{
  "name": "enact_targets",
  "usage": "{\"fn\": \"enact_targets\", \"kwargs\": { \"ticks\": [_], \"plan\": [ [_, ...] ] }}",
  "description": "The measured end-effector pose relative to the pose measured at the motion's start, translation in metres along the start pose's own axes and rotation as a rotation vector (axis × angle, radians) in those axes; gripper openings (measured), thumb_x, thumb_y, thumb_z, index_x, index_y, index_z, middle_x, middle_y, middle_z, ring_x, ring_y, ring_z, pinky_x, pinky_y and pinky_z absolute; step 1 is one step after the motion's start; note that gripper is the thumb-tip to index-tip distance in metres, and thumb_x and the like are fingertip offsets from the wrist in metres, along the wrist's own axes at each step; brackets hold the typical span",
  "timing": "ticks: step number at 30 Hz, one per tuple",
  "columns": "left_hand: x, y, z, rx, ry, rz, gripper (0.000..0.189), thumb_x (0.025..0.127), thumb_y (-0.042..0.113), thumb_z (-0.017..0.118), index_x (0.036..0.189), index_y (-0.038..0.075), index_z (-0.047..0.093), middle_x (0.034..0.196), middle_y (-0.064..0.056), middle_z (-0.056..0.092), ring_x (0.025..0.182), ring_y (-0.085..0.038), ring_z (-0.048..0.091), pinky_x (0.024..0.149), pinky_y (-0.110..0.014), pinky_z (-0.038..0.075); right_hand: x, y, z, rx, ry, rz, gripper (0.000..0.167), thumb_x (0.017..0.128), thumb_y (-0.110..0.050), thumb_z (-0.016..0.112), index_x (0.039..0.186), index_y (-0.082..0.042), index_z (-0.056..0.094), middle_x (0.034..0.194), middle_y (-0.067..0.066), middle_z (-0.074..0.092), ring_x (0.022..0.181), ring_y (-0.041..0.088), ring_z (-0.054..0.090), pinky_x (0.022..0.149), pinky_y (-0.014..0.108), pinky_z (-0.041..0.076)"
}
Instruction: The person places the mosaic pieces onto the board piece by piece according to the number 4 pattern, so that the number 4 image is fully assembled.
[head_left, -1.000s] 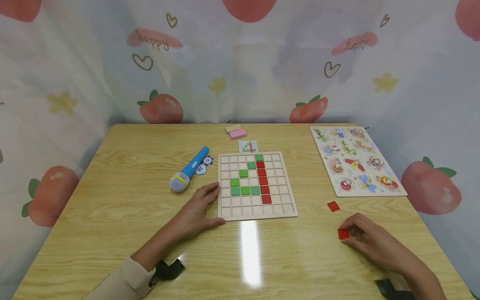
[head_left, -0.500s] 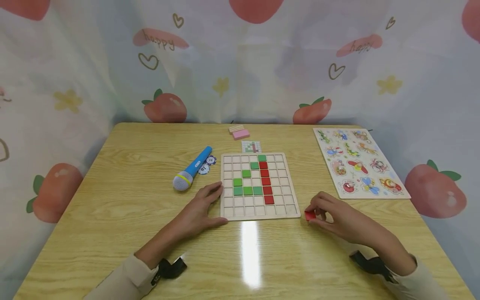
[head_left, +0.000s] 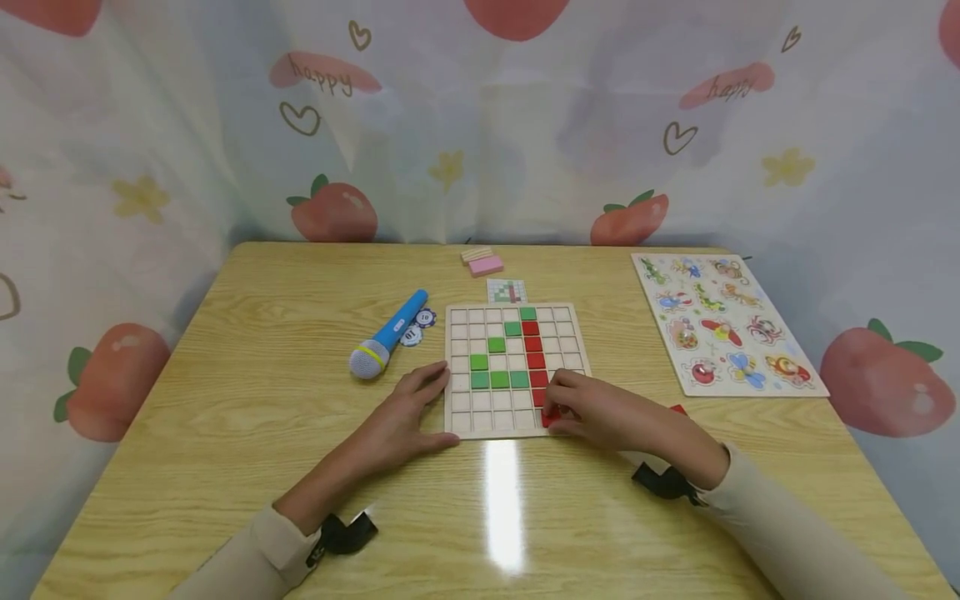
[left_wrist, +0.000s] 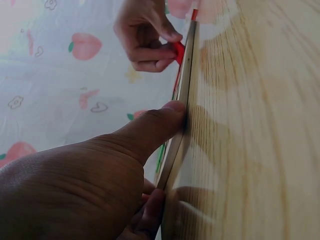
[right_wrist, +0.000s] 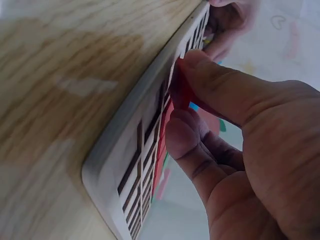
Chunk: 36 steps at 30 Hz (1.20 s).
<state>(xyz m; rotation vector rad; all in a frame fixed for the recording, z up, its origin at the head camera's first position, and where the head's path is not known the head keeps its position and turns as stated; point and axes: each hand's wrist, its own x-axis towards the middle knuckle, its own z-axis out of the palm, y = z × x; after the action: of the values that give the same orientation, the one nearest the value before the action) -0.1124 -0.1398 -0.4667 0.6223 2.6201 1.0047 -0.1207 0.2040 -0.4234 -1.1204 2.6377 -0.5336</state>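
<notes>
A square wooden grid board (head_left: 480, 423) lies on the table, with a column of red tiles (head_left: 534, 361) and several green tiles (head_left: 499, 379) set in its cells. My right hand (head_left: 607, 408) pinches a red square tile (right_wrist: 181, 89) between thumb and fingertips, at the low end of the red column. In the right wrist view this tile is tilted against the grid. My left hand (head_left: 393, 417) touches the board's left edge with its fingers, its thumb (left_wrist: 160, 120) straight against the near-left corner. Another red tile (head_left: 678, 409) lies partly hidden behind my right forearm.
A small pattern card (head_left: 507, 291) touches the board's far edge, with pink and striped blocks (head_left: 486, 266) behind it. To the left lie a blue toy microphone (head_left: 390, 333) and two round number chips (head_left: 412, 336). An insect puzzle board (head_left: 731, 325) lies far right.
My right hand has carried the red tile leftward from the table's right side onto the board's near rows. My left hand has stayed at the board's edge.
</notes>
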Motion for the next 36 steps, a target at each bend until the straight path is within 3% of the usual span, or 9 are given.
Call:
{"fn": "enact_targets", "kwargs": {
  "ticks": [8, 12, 15, 17, 21, 23, 26, 30, 36],
  "plan": [
    [0.0, 0.001, -0.002, -0.002, -0.004, -0.003, 0.103, 0.089, 0.042, 0.088, 0.167, 0.007, 0.031, 0.178, -0.004, 0.025, 0.165, -0.031, 0.024, 0.128, -0.052, 0.037, 0.009, -0.001, 0.007, 0.016, -0.003, -0.001, 0.01, 0.099, -0.023, 0.078, 0.1, -0.02, 0.069, 0.106, -0.007, 0.058, 0.088, 0.004, 0.054, 0.077, 0.02, 0.054],
    [0.0, 0.001, -0.003, -0.005, 0.0, -0.007, 0.103, 0.089, 0.041, 0.088, 0.167, 0.007, 0.031, 0.178, -0.004, 0.025, 0.165, -0.032, 0.025, 0.127, -0.052, 0.038, 0.004, -0.001, 0.007, -0.008, 0.003, -0.044, 0.003, 0.102, -0.02, 0.073, 0.104, -0.017, 0.073, 0.111, -0.005, 0.063, 0.094, 0.006, 0.06, 0.083, 0.024, 0.059],
    [0.0, 0.0, -0.002, -0.011, -0.008, -0.023, 0.103, 0.088, 0.041, 0.088, 0.168, 0.009, 0.03, 0.178, -0.003, 0.024, 0.165, -0.03, 0.024, 0.128, -0.052, 0.037, -0.006, 0.002, 0.007, -0.014, 0.033, -0.085, 0.007, 0.103, -0.016, 0.072, 0.109, -0.017, 0.075, 0.12, -0.003, 0.064, 0.103, 0.008, 0.064, 0.089, 0.027, 0.06],
    [0.0, 0.0, -0.001, -0.012, -0.012, -0.028, 0.104, 0.088, 0.042, 0.088, 0.168, 0.009, 0.03, 0.178, -0.002, 0.024, 0.166, -0.03, 0.024, 0.128, -0.051, 0.037, -0.017, 0.007, 0.005, -0.003, 0.111, -0.108, 0.013, 0.1, -0.01, 0.074, 0.111, -0.017, 0.075, 0.121, -0.003, 0.064, 0.103, 0.007, 0.064, 0.087, 0.025, 0.06],
    [0.0, -0.001, 0.0, -0.014, -0.002, -0.012, 0.104, 0.088, 0.043, 0.089, 0.167, 0.008, 0.031, 0.178, -0.002, 0.024, 0.165, -0.03, 0.024, 0.128, -0.052, 0.037, -0.052, 0.027, -0.005, 0.021, 0.361, -0.107, 0.032, 0.091, 0.009, 0.076, 0.112, -0.015, 0.073, 0.114, -0.004, 0.066, 0.094, 0.001, 0.061, 0.077, 0.017, 0.055],
    [0.001, 0.0, 0.0, -0.013, 0.003, 0.004, 0.103, 0.088, 0.042, 0.089, 0.167, 0.007, 0.032, 0.177, -0.004, 0.025, 0.165, -0.031, 0.025, 0.128, -0.052, 0.037, -0.078, 0.04, -0.01, 0.042, 0.461, -0.039, 0.041, 0.088, 0.016, 0.075, 0.115, -0.016, 0.072, 0.111, -0.005, 0.068, 0.087, -0.001, 0.061, 0.076, 0.012, 0.051],
    [0.002, 0.001, 0.0, 0.001, 0.001, 0.011, 0.103, 0.088, 0.043, 0.088, 0.167, 0.007, 0.032, 0.177, -0.004, 0.025, 0.165, -0.031, 0.026, 0.127, -0.052, 0.038, -0.118, 0.059, -0.01, 0.105, 0.554, 0.097, 0.044, 0.089, 0.02, 0.071, 0.12, -0.012, 0.072, 0.11, -0.001, 0.07, 0.091, 0.0, 0.065, 0.083, 0.006, 0.05],
    [0.0, 0.001, -0.001, 0.018, -0.002, -0.009, 0.104, 0.088, 0.043, 0.088, 0.167, 0.008, 0.032, 0.177, -0.004, 0.025, 0.165, -0.031, 0.026, 0.127, -0.053, 0.039, -0.15, 0.08, -0.001, 0.192, 0.577, 0.217, 0.044, 0.09, 0.019, 0.07, 0.126, -0.007, 0.071, 0.118, 0.002, 0.068, 0.096, 0.002, 0.065, 0.086, 0.004, 0.049],
    [0.0, 0.0, 0.0, 0.011, -0.002, -0.027, 0.104, 0.087, 0.043, 0.089, 0.167, 0.009, 0.033, 0.178, -0.003, 0.025, 0.165, -0.031, 0.026, 0.127, -0.053, 0.039, -0.161, 0.097, 0.013, 0.227, 0.462, 0.213, 0.049, 0.09, 0.012, 0.076, 0.135, -0.007, 0.069, 0.112, 0.0, 0.062, 0.087, 0.004, 0.057, 0.073, 0.015, 0.049]
  ]
}}
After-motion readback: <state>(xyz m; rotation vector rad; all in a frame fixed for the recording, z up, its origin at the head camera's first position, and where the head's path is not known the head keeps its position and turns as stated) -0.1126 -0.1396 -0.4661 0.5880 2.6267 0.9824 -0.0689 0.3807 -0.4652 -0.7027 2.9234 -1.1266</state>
